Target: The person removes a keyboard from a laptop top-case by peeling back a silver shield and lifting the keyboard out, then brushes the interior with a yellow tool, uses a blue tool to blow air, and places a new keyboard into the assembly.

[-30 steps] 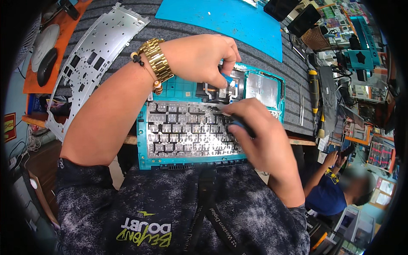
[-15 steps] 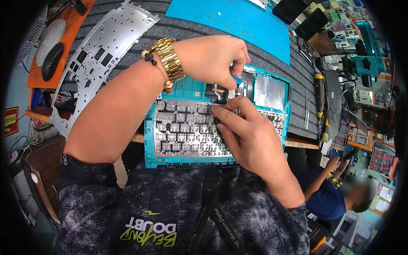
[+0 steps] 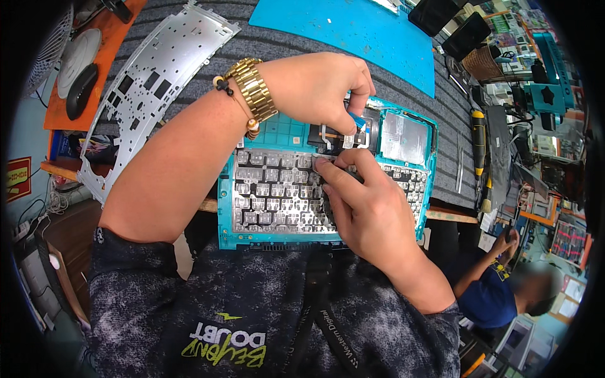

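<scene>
A red and yellow sign point(image 3: 17, 178) hangs below the bench's left edge, rectangular, only partly in view. Two dark, blank screens point(image 3: 450, 25) stand tilted side by side at the bench's far right corner, behind the blue mat. A small white label point(image 3: 348, 142) sits on the laptop shell's far edge, just beside the fingertips. Past the bench's right edge, coloured packages point(image 3: 570, 242) are too blurred to tell apart.

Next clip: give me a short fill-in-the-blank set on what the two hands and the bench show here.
1. The laptop keyboard frame under both hands is coloured ____.
2. The gold watch sits on the ____ wrist.
3. The left hand pinches a small ____ tab above the keys.
4. The perforated metal plate lies to the person's ____ of the frame, while the right hand rests on the keys.

Missing words: teal; left; blue; left
</scene>
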{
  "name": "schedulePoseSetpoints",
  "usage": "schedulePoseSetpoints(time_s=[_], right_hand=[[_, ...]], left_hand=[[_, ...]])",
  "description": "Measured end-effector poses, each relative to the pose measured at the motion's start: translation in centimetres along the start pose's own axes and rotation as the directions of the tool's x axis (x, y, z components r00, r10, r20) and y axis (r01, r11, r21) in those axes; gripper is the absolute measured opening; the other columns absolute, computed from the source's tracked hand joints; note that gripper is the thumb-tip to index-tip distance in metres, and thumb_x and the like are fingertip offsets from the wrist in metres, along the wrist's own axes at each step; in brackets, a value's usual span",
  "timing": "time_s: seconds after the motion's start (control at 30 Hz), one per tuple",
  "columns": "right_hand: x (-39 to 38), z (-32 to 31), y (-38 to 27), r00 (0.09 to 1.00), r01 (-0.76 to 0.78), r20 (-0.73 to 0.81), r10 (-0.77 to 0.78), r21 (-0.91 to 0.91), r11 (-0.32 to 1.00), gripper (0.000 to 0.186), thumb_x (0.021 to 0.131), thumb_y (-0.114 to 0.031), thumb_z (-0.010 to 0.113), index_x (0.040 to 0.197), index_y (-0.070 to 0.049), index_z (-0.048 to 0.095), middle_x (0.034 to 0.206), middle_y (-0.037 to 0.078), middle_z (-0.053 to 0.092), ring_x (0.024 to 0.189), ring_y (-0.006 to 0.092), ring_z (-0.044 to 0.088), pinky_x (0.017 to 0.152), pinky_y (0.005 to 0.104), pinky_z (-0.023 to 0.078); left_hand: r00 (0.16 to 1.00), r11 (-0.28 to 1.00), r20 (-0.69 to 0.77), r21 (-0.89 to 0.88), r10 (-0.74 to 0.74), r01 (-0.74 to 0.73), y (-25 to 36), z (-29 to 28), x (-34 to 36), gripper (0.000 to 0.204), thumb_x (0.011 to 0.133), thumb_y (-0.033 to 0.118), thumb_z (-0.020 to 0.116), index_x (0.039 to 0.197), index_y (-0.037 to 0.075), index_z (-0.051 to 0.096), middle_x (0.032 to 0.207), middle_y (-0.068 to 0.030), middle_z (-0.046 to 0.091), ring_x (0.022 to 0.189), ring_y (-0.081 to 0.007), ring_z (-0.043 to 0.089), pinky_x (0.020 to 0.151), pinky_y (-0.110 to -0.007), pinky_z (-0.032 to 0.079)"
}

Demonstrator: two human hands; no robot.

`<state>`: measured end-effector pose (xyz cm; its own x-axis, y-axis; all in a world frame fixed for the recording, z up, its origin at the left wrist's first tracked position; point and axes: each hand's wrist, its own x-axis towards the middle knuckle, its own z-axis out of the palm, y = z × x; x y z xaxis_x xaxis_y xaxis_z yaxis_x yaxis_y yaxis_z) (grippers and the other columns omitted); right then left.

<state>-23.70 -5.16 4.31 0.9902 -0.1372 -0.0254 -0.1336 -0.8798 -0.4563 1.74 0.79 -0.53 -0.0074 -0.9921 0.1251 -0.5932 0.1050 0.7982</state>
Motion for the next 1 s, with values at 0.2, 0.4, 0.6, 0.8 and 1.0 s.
schedulePoseSetpoints(time_s=[0.2, 0.4, 0.6, 0.8, 1.0], right_hand=[[0.1, 0.5, 0.3, 0.999, 0.037, -0.038, -0.038, -0.018, 0.999, 0.038, 0.099, -0.002, 0.081, 0.136, -0.008, 0.081, 0.120, 0.014, 0.069, 0.095, 0.0384, 0.077, 0.077, 0.0501, 0.062], [0.1, 0.6, 0.0, 0.998, 0.025, -0.051, -0.026, -0.028, 0.999, 0.037, 0.098, -0.002, 0.081, 0.135, -0.008, 0.081, 0.119, 0.014, 0.069, 0.095, 0.0385, 0.077, 0.077, 0.0503, 0.063], [0.4, 0.6, -0.3, 0.998, 0.004, -0.058, -0.004, 0.003, 1.000, 0.034, 0.099, -0.002, 0.081, 0.133, -0.006, 0.082, 0.118, 0.014, 0.070, 0.095, 0.0383, 0.078, 0.078, 0.0488, 0.063], [0.7, 0.5, -0.3, 0.993, 0.023, -0.119, -0.013, 0.083, 0.996, 0.024, 0.103, -0.008, 0.078, 0.126, -0.004, 0.082, 0.111, 0.014, 0.072, 0.085, 0.0389, 0.079, 0.072, 0.0511, 0.064], [0.9, -0.3, -1.0, 0.997, -0.038, -0.069, 0.042, 0.066, 0.997, 0.028, 0.099, -0.001, 0.082, 0.127, -0.005, 0.084, 0.115, 0.014, 0.073, 0.093, 0.0392, 0.079, 0.080, 0.0485, 0.063]], left_hand=[[1.000, 1.000, -0.003, -0.020, 0.024, -0.024, -0.1, 0.1, -0.1, 0.030, 0.085, 0.026, 0.095, 0.089, 0.004, 0.076, 0.147, -0.0202, 0.073, 0.133, -0.0352, 0.071, 0.107, -0.045, 0.059], [1.000, 0.999, -0.016, -0.026, 0.024, -0.024, 0.0, 0.1, -0.1, 0.030, 0.084, 0.027, 0.096, 0.090, 0.005, 0.077, 0.148, -0.0206, 0.073, 0.135, -0.0360, 0.070, 0.108, -0.046, 0.059], [1.000, 0.999, 0.001, -0.036, -0.012, 0.012, 0.1, 0.0, -0.1, 0.030, 0.084, 0.027, 0.096, 0.091, 0.004, 0.078, 0.148, -0.0202, 0.073, 0.136, -0.0360, 0.070, 0.109, -0.046, 0.059], [1.000, 1.000, -0.023, -0.017, 0.010, -0.011, 0.2, 0.1, -0.1, 0.031, 0.083, 0.028, 0.096, 0.090, 0.004, 0.077, 0.148, -0.0197, 0.073, 0.137, -0.0354, 0.070, 0.109, -0.046, 0.059], [1.000, 1.000, -0.012, 0.002, -0.021, 0.021, 0.5, 0.1, 0.1, 0.030, 0.082, 0.026, 0.095, 0.089, 0.004, 0.076, 0.148, -0.0199, 0.073, 0.137, -0.0357, 0.070, 0.111, -0.046, 0.059]])
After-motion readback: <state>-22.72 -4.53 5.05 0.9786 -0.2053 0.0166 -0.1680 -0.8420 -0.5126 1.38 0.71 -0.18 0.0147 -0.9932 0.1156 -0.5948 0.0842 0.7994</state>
